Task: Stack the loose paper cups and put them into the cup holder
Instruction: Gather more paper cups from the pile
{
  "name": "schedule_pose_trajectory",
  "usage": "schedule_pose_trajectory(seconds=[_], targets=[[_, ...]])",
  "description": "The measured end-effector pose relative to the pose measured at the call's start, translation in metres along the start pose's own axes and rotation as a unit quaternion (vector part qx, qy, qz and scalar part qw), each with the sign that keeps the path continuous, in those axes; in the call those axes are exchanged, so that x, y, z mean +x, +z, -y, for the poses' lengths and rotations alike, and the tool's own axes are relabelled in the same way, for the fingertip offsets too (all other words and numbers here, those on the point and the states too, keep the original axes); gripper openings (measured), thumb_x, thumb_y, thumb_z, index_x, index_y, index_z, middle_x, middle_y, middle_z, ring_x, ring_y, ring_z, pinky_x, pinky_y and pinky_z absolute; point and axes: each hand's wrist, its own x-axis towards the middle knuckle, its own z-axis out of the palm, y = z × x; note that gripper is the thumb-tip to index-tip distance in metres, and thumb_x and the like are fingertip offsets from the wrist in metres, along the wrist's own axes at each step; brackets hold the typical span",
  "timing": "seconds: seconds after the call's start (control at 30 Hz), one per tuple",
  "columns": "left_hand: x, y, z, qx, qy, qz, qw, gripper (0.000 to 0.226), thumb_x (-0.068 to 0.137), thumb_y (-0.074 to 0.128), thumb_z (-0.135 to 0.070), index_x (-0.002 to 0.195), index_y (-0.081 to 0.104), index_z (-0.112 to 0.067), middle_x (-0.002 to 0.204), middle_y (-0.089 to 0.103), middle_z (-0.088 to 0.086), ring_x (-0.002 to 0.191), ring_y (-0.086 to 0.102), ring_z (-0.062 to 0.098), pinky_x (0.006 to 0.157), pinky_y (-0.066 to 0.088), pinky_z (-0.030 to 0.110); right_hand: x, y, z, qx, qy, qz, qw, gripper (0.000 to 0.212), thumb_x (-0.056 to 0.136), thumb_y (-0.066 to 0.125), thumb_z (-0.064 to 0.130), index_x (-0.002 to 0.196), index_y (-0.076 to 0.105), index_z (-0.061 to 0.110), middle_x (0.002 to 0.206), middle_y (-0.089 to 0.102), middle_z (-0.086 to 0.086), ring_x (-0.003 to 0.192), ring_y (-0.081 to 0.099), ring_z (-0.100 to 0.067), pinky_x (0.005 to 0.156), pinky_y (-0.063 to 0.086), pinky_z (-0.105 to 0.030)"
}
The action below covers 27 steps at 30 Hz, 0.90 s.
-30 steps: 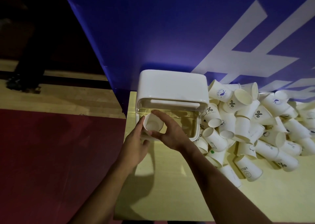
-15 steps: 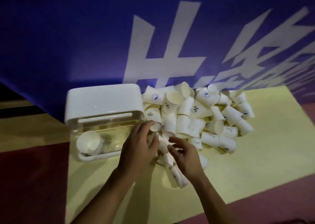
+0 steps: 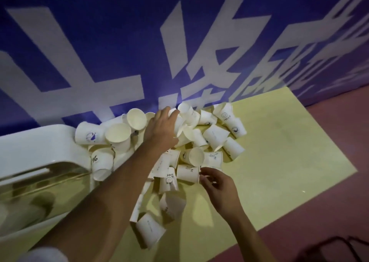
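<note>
Up on the far crest of the heap, the left hand's fingers (image 3: 168,112) are lying spread and only slightly bent across the topmost cups, touching them without closing round any that I can make out; the left hand (image 3: 161,128) is reaching long over the pile, I'd guess because the cups up there are sitting free and are easiest to lift off. Nearer to me, the right hand's fingertips (image 3: 202,171) are curling in at the end of a cup lying on its side (image 3: 187,174), thumb and forefinger drawn close together right at its edge, though whether they are pinching it or only touching I cannot tell. The right hand (image 3: 219,192) is hovering low over the near fringe, probably so that each hand is working its own part of the heap and the two cups can be nested together. Around both hands the loose paper cups (image 3: 215,136) are lying tumbled every way, some mouth up, most on their sides, none stacked as far as I can see. Just to the left, touching the edge of the heap, the white cup holder (image 3: 40,154) is standing with its clear front facing us; what is inside is too blurred to say. Everything is resting on a pale yellow surface (image 3: 279,152), which is butting against a blue banner (image 3: 99,52) behind, so the cups are being hemmed in there rather than rolling away.
</note>
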Motion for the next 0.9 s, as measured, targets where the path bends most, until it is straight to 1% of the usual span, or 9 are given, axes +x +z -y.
schedule_pose_trajectory(seconds=[0.07, 0.13, 0.3, 0.37, 0.43, 0.53, 0.63, 0.73, 0.9], targets=[[0.018, 0.003, -0.003, 0.026, 0.002, 0.031, 0.999, 0.091, 0.079, 0.08, -0.041, 0.155, 0.032, -0.028, 0.158, 0.036, 0.003, 0.142, 0.037, 0.027, 0.115, 0.035, 0.044, 0.012, -0.012, -0.009, 0.0, 0.013, -0.006, 1.0, 0.017, 0.095, 0.071, 0.019, 0.111, 0.076, 0.024, 0.099, 0.076, 0.017, 0.087, 0.071, -0.002, 0.077, 0.058, -0.024], [0.027, 0.01, -0.005, 0.059, 0.029, 0.046, 0.997, 0.086, 0.078, 0.08, -0.038, 0.152, 0.036, -0.029, 0.154, 0.044, 0.0, 0.138, 0.041, 0.025, 0.112, 0.037, 0.044, 0.024, -0.024, -0.016, 0.001, 0.02, -0.011, 1.0, 0.017, 0.094, 0.072, 0.018, 0.11, 0.077, 0.023, 0.099, 0.076, 0.018, 0.086, 0.07, -0.002, 0.075, 0.059, -0.024], [0.032, 0.013, -0.003, 0.052, 0.036, 0.037, 0.997, 0.06, 0.082, 0.076, -0.04, 0.136, 0.052, -0.032, 0.134, 0.061, -0.005, 0.122, 0.054, 0.02, 0.104, 0.042, 0.039, 0.053, -0.046, -0.024, -0.022, 0.015, -0.031, 0.999, 0.023, 0.094, 0.071, 0.023, 0.116, 0.074, 0.021, 0.105, 0.074, 0.016, 0.089, 0.067, 0.001, 0.072, 0.054, -0.014], [0.028, 0.003, -0.007, -0.013, -0.004, 0.011, 1.0, 0.057, 0.082, 0.078, -0.047, 0.131, 0.054, -0.03, 0.131, 0.065, -0.006, 0.117, 0.059, 0.019, 0.099, 0.046, 0.039, 0.07, -0.053, -0.024, -0.046, 0.012, -0.066, 0.997, 0.028, 0.092, 0.073, 0.03, 0.118, 0.072, 0.019, 0.108, 0.072, 0.013, 0.089, 0.066, -0.001, 0.076, 0.055, -0.021], [0.015, -0.01, -0.016, -0.128, -0.063, -0.028, 0.989, 0.064, 0.078, 0.083, -0.051, 0.132, 0.054, -0.03, 0.129, 0.065, -0.007, 0.113, 0.061, 0.018, 0.09, 0.048, 0.037, 0.09, -0.057, -0.024, -0.071, 0.016, -0.101, 0.992, 0.046, 0.088, 0.078, 0.036, 0.127, 0.066, 0.015, 0.12, 0.068, 0.003, 0.101, 0.064, -0.011, 0.087, 0.054, -0.033], [-0.017, -0.02, -0.038, -0.312, -0.151, -0.071, 0.935, 0.076, 0.074, 0.088, -0.05, 0.137, 0.051, -0.032, 0.128, 0.062, -0.012, 0.111, 0.057, 0.012, 0.086, 0.048, 0.031, 0.123, -0.055, -0.026, -0.16, 0.034, -0.089, 0.983, 0.086, 0.077, 0.084, 0.047, 0.146, 0.047, 0.01, 0.139, 0.053, -0.009, 0.127, 0.047, -0.029, 0.103, 0.044, -0.043], [-0.047, -0.011, -0.052, -0.402, -0.181, -0.07, 0.895, 0.074, 0.071, 0.09, -0.051, 0.133, 0.052, -0.037, 0.126, 0.063, -0.016, 0.113, 0.059, 0.011, 0.094, 0.054, 0.036, 0.145, -0.047, -0.031, -0.27, 0.065, -0.045, 0.96, 0.105, 0.069, 0.084, 0.06, 0.151, 0.038, 0.014, 0.148, 0.042, -0.008, 0.134, 0.037, -0.033, 0.105, 0.039, -0.047], [-0.066, 0.0, -0.054, -0.433, -0.194, -0.051, 0.879, 0.069, 0.069, 0.089, -0.054, 0.126, 0.053, -0.043, 0.123, 0.062, -0.022, 0.114, 0.058, 0.007, 0.095, 0.054, 0.036, 0.155, -0.041, -0.038, -0.305, 0.07, -0.036, 0.949, 0.096, 0.068, 0.084, 0.06, 0.142, 0.046, 0.012, 0.146, 0.044, -0.007, 0.13, 0.039, -0.033, 0.102, 0.04, -0.048], [-0.081, 0.003, -0.046, -0.457, -0.205, -0.052, 0.864, 0.068, 0.068, 0.09, -0.053, 0.125, 0.053, -0.043, 0.125, 0.062, -0.021, 0.117, 0.058, 0.006, 0.097, 0.055, 0.037, 0.157, -0.037, -0.045, -0.272, 0.042, -0.065, 0.959, 0.08, 0.072, 0.084, 0.048, 0.135, 0.051, 0.011, 0.137, 0.052, -0.008, 0.122, 0.044, -0.033, 0.097, 0.041, -0.046]])
